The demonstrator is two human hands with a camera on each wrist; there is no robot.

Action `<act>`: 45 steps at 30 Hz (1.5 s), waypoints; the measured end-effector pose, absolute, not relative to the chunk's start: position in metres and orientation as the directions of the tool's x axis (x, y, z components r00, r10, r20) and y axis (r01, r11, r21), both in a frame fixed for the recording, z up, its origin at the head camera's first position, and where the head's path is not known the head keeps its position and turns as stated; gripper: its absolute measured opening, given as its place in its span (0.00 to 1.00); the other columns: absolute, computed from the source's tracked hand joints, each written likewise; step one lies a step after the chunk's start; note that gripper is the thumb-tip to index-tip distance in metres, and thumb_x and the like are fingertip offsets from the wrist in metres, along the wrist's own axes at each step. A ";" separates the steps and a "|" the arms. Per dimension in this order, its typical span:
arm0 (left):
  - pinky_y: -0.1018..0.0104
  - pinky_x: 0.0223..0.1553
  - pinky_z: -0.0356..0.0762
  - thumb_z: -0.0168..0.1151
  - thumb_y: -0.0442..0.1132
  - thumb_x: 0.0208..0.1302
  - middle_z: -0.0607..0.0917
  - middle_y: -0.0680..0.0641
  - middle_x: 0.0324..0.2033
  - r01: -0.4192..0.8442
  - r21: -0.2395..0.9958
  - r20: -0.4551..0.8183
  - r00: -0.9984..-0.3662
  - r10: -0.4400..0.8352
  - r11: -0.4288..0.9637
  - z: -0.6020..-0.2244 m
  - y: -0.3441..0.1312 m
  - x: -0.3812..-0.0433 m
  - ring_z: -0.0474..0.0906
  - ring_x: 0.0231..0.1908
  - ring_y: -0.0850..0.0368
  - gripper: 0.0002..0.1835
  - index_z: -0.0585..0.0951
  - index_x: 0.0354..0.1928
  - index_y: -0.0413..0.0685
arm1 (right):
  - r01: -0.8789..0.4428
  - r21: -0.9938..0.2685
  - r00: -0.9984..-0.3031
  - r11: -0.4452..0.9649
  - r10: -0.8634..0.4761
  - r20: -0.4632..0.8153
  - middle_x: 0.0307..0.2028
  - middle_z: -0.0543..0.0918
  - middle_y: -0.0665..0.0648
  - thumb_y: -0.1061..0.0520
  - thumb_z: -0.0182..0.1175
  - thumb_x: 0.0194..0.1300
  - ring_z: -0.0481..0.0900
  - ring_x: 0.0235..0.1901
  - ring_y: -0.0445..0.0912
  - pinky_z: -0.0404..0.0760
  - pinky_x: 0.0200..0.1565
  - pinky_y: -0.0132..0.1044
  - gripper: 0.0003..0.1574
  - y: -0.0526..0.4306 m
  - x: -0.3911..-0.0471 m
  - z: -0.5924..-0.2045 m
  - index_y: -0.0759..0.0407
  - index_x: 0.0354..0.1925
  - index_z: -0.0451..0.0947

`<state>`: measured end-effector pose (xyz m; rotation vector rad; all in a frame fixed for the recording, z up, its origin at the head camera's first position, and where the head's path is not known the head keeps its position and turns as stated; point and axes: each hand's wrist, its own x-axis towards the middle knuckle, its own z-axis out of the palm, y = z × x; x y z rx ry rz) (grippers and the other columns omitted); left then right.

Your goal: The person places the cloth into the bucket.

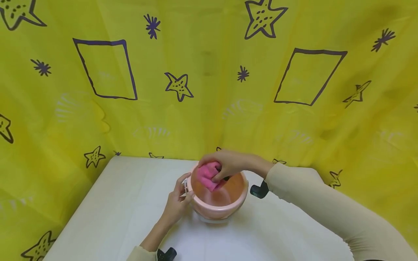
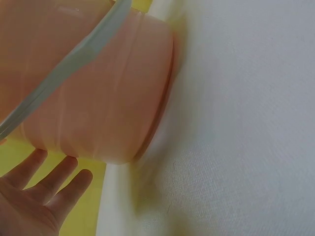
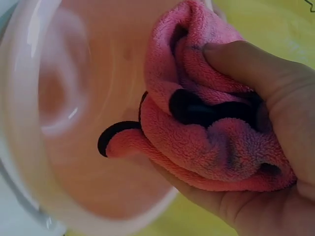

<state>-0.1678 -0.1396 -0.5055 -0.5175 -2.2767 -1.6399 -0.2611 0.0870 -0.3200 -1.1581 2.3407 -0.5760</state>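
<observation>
A pink bucket [image 1: 217, 214] stands upright on the white table, its mouth facing up. My left hand [image 1: 176, 203] grips it at the left rim, with the thumb near the rim and the other fingers around the outer wall. A pale handle [image 2: 64, 69] hangs down against the bucket's side in the left wrist view. Over the bucket's mouth, my right hand [image 1: 228, 163] holds a bunched pink cloth [image 3: 206, 147] with black edging. Fuzzy and folded, the cloth sits between thumb and fingers and overlaps the bucket's inside.
White table surface [image 1: 107, 214] spreads around the bucket. Behind it hangs a yellow curtain [image 1: 209, 119] with dark stars and outlined squares. Black wrist devices [image 1: 259, 190] show beside both light sleeves.
</observation>
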 end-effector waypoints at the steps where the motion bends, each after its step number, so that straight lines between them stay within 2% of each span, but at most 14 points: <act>1: 0.57 0.47 0.85 0.60 0.42 0.71 0.83 0.35 0.59 0.447 0.847 0.431 -0.894 0.120 0.288 -0.505 -0.139 -0.168 0.84 0.55 0.37 0.33 0.62 0.75 0.63 | -0.618 -0.559 -0.528 0.553 -0.819 -0.227 0.47 0.81 0.48 0.57 0.75 0.60 0.79 0.48 0.46 0.85 0.44 0.36 0.34 0.084 -0.261 -0.323 0.37 0.62 0.78; 6: 0.63 0.46 0.84 0.60 0.43 0.71 0.84 0.35 0.57 0.444 0.851 0.428 -0.896 0.120 0.281 -0.503 -0.139 -0.168 0.85 0.53 0.40 0.33 0.62 0.75 0.64 | -0.605 -0.583 -0.489 0.542 -0.831 -0.265 0.49 0.79 0.48 0.60 0.75 0.61 0.77 0.50 0.47 0.85 0.43 0.35 0.34 0.076 -0.265 -0.338 0.38 0.62 0.78; 12: 0.64 0.46 0.84 0.60 0.45 0.71 0.84 0.36 0.57 0.430 0.856 0.415 -0.903 0.113 0.289 -0.502 -0.139 -0.168 0.85 0.53 0.41 0.33 0.62 0.75 0.65 | -0.564 -0.604 -0.479 0.563 -0.819 -0.316 0.49 0.77 0.50 0.63 0.73 0.62 0.76 0.49 0.49 0.86 0.36 0.35 0.33 0.069 -0.272 -0.352 0.38 0.60 0.78; 19: 0.64 0.47 0.84 0.59 0.45 0.71 0.84 0.37 0.58 0.430 0.855 0.416 -0.902 0.111 0.291 -0.504 -0.138 -0.169 0.85 0.53 0.40 0.33 0.62 0.75 0.64 | -0.600 -0.562 -0.474 0.570 -0.819 -0.324 0.48 0.78 0.47 0.61 0.75 0.60 0.76 0.48 0.46 0.85 0.40 0.34 0.32 0.064 -0.275 -0.358 0.37 0.59 0.79; 33: 0.63 0.45 0.85 0.58 0.44 0.71 0.86 0.37 0.55 0.457 0.839 0.443 -0.889 0.117 0.295 -0.504 -0.137 -0.168 0.85 0.52 0.41 0.32 0.62 0.75 0.62 | -0.614 -0.559 -0.469 0.557 -0.827 -0.308 0.50 0.78 0.46 0.60 0.76 0.59 0.76 0.49 0.45 0.84 0.41 0.34 0.32 0.065 -0.274 -0.358 0.38 0.59 0.79; 34: 0.63 0.45 0.85 0.58 0.44 0.71 0.86 0.37 0.55 0.460 0.838 0.446 -0.887 0.118 0.294 -0.504 -0.137 -0.168 0.85 0.52 0.41 0.32 0.62 0.75 0.62 | -0.607 -0.567 -0.465 0.557 -0.828 -0.314 0.50 0.78 0.47 0.59 0.76 0.59 0.77 0.47 0.46 0.85 0.40 0.36 0.32 0.066 -0.274 -0.357 0.38 0.59 0.79; 38: 0.63 0.45 0.85 0.58 0.44 0.71 0.85 0.38 0.56 0.458 0.840 0.443 -0.889 0.119 0.292 -0.504 -0.137 -0.169 0.85 0.52 0.41 0.33 0.62 0.75 0.62 | -0.614 -0.592 -0.417 0.521 -0.852 -0.317 0.57 0.78 0.47 0.57 0.78 0.58 0.78 0.55 0.48 0.83 0.55 0.45 0.35 0.068 -0.275 -0.352 0.40 0.62 0.78; 41: 0.64 0.46 0.84 0.59 0.44 0.71 0.85 0.39 0.58 0.443 0.849 0.429 -0.896 0.114 0.289 -0.504 -0.138 -0.168 0.85 0.53 0.40 0.33 0.62 0.75 0.63 | -0.603 -0.641 -0.356 0.474 -0.880 -0.315 0.62 0.78 0.51 0.58 0.77 0.58 0.74 0.63 0.51 0.72 0.67 0.53 0.38 0.069 -0.277 -0.348 0.46 0.65 0.76; 45: 0.63 0.47 0.84 0.59 0.43 0.70 0.83 0.39 0.60 0.424 0.860 0.410 -0.905 0.111 0.283 -0.504 -0.138 -0.168 0.84 0.54 0.40 0.33 0.62 0.75 0.64 | -0.573 -0.675 -0.331 0.466 -0.884 -0.330 0.63 0.78 0.56 0.60 0.76 0.59 0.73 0.66 0.56 0.69 0.68 0.58 0.40 0.071 -0.277 -0.344 0.50 0.67 0.74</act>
